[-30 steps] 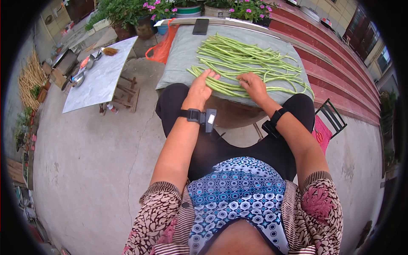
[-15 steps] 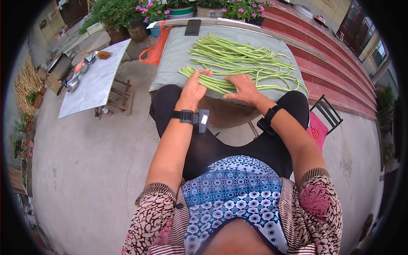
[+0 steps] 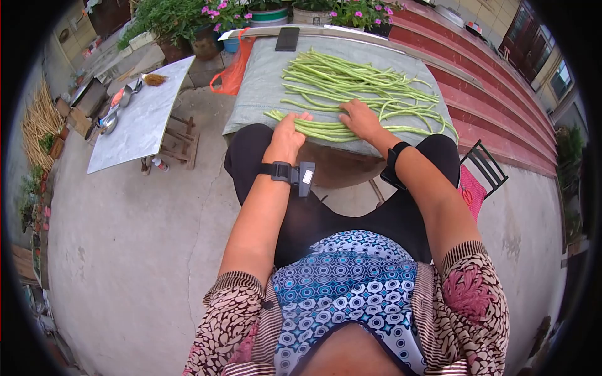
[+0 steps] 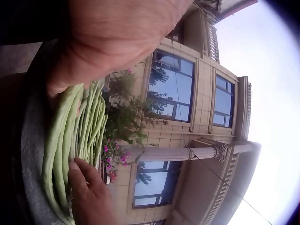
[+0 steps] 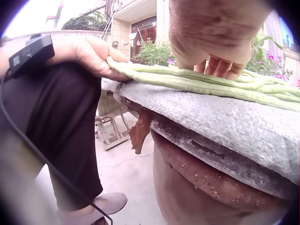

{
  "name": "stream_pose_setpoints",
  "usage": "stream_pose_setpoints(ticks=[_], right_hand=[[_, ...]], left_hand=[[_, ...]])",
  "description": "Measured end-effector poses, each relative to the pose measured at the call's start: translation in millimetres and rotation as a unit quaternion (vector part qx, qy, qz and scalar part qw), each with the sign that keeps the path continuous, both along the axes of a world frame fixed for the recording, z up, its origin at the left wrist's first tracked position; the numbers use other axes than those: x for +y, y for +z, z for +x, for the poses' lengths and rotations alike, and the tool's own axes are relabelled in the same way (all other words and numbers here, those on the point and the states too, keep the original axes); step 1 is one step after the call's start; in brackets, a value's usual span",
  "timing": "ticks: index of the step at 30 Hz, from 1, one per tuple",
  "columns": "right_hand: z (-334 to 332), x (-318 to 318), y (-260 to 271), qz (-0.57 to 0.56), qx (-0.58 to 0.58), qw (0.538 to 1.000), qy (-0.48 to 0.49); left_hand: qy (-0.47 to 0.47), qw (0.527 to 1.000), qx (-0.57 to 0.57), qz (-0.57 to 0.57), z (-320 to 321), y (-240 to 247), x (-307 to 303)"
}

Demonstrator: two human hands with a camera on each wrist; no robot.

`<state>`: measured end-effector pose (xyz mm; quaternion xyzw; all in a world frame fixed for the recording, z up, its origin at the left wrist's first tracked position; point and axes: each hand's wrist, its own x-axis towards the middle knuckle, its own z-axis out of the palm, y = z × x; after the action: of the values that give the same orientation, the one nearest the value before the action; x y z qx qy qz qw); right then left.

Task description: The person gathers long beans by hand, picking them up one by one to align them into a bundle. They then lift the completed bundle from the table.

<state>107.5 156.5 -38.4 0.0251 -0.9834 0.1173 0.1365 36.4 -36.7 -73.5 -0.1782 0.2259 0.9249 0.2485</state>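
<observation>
A row of long green beans (image 3: 326,130) lies along the near edge of a cloth-covered table (image 3: 260,84). At their left ends my left hand (image 3: 288,136) grips the bunch, and the bean tips stick out past it. My right hand (image 3: 364,120) is over the middle of this bunch, its fingers curled down among the beans. In the right wrist view those fingers (image 5: 220,68) bend behind the front beans (image 5: 187,83); its thumb is hidden there. A larger spread of long beans (image 3: 351,74) lies just beyond both hands.
A black phone (image 3: 287,39) lies at the table's far left corner, near an orange plastic bag (image 3: 233,72). Farther left stands a marble-topped table (image 3: 141,119) with metal ladles and a brush (image 3: 153,79). Red steps (image 3: 489,94) and a chair (image 3: 486,169) are on the right.
My right hand has lifted off, spread its fingers, then come back onto the beans with them curled. The left hand keeps its grip on the bunch, now slightly nearer the table edge.
</observation>
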Motion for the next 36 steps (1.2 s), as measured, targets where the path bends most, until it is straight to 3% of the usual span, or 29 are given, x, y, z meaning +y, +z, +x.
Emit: stream_pose_setpoints(ticks=[6, 9, 12, 15, 18, 21, 24, 30, 36], right_hand=[[5, -13, 17, 0.056, -0.021, 0.997, -0.051], [-3, -7, 5, -0.005, -0.005, 0.999, -0.034], [-9, -2, 3, 0.012, -0.043, 0.998, -0.033], [-5, -5, 7, -0.018, -0.07, 0.996, -0.052], [3, -8, 2, -0.055, 0.037, 0.997, -0.035], [7, -7, 6, -0.177, 0.034, 0.983, -0.026], [8, -5, 2, -0.202, 0.08, 0.976, -0.012], [13, -14, 8, -0.243, 0.049, 0.969, -0.005], [17, -16, 7, -0.147, 0.067, 0.987, 0.015]], left_hand=[[-0.01, 1.0, 0.003, -0.021, 2, 1, 0], [0.001, 1.0, 0.003, -0.019, 3, 1, 0], [-0.002, 0.999, 0.008, -0.032, 2, 1, 1], [-0.005, 1.0, 0.006, -0.023, 2, 1, 0], [-0.024, 0.999, 0.031, -0.032, 6, 5, -2], [-0.015, 0.999, 0.039, -0.016, 7, 5, -2], [-0.017, 0.998, 0.064, 0.02, 4, 4, -1], [-0.012, 0.993, 0.115, 0.032, 9, 11, 0], [-0.014, 0.988, 0.134, 0.08, 9, 15, -2]])
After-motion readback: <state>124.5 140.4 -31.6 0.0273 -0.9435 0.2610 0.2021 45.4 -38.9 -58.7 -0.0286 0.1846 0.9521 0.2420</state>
